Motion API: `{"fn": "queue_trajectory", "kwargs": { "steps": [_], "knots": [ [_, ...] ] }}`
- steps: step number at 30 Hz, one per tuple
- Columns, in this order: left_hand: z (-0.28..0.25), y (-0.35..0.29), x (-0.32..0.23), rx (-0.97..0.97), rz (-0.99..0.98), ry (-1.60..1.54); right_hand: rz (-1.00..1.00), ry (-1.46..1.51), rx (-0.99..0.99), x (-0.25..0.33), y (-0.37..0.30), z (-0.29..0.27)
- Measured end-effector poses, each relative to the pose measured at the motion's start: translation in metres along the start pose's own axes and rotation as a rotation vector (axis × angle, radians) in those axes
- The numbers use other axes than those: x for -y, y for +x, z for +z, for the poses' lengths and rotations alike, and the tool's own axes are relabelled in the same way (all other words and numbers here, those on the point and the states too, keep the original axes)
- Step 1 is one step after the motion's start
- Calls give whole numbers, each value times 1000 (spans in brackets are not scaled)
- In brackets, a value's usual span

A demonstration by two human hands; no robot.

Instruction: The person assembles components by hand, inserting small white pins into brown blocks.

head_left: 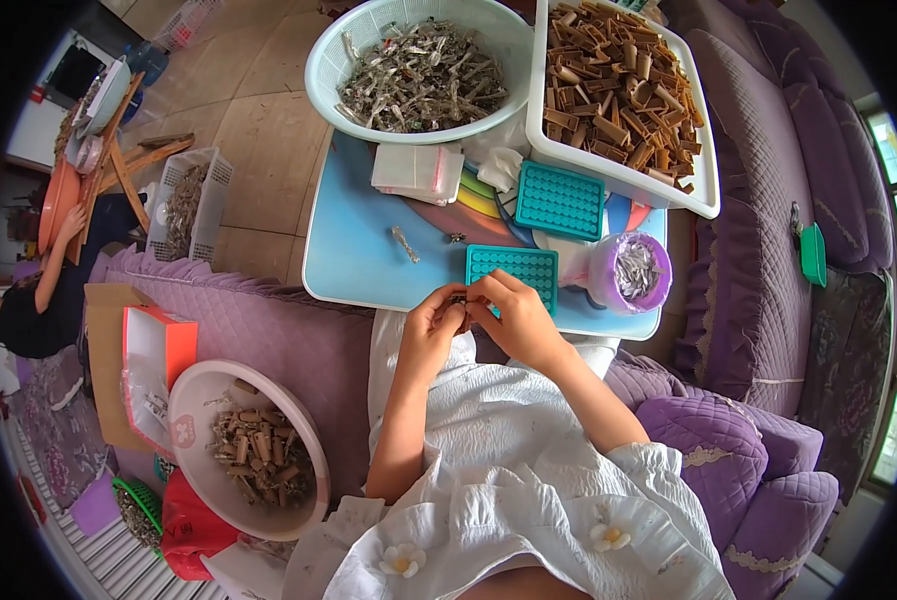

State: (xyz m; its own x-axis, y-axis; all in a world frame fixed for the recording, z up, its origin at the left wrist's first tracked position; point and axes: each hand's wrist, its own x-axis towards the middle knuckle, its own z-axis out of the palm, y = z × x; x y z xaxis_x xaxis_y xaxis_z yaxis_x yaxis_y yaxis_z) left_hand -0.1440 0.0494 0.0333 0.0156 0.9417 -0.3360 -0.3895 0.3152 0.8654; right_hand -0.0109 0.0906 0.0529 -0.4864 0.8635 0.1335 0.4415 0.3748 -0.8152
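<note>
Right now, a small brownish piece (463,303) sits at the fingertips of both hands, just above the near edge of the blue table (354,270); its exact shape is mostly hidden. The left hand (429,332) pinches it between thumb and forefinger, its other fingers curled in. The right hand (515,312) meets it from the other side, thumb and fingertips closed on it as well. Just beyond the right hand lies a teal tray (539,268) with rows of small cells, partly covered by the fingers. A second tray (560,202) lies farther back, and a purple tub (599,272) of silvery pieces stands to the right. To the left on the tabletop are a wrapped twist (405,244), a tiny dark bit (457,238) and a stack of clear bags (416,172). At the far side stand a pale basin (321,78) heaped with wrapped twists and a white bin (709,150) of curved brown pieces. Left of the lap, a pink basin (207,380) holds more brown pieces, beside a red box (177,345). Farther left, a co-worker (31,315) reaches toward an orange bowl (61,200).
</note>
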Motion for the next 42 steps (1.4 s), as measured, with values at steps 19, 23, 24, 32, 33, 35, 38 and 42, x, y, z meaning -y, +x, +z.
{"fn": "queue_trajectory", "kwargs": {
  "steps": [19, 23, 24, 32, 33, 35, 38, 42],
  "knots": [
    [-3, -2, -1, -5, -46, -14, 137, 156, 37, 10, -13, -9],
    [-7, -2, -1, -3, -49, 15, 143, 170, 26, 6, -16, -6],
    [-6, -2, -1, -1, -47, 20, 139, 170, 25, 6, -16, -6],
    [-4, -3, -1, 20, -67, -20, 114, 190, -8, 7, -17, -6],
    [-4, -3, -1, 19, -63, -16, 125, 179, 11, 7, -17, -6],
    [-4, -3, -1, 17, -59, -12, 137, 168, 30, 8, -17, -7],
    [-4, -4, -1, 6, -51, 24, 171, 172, 59, 9, -16, -8],
    [-5, -3, 1, 22, -61, -20, 165, 207, 55, 9, -16, -8]
  ]
}}
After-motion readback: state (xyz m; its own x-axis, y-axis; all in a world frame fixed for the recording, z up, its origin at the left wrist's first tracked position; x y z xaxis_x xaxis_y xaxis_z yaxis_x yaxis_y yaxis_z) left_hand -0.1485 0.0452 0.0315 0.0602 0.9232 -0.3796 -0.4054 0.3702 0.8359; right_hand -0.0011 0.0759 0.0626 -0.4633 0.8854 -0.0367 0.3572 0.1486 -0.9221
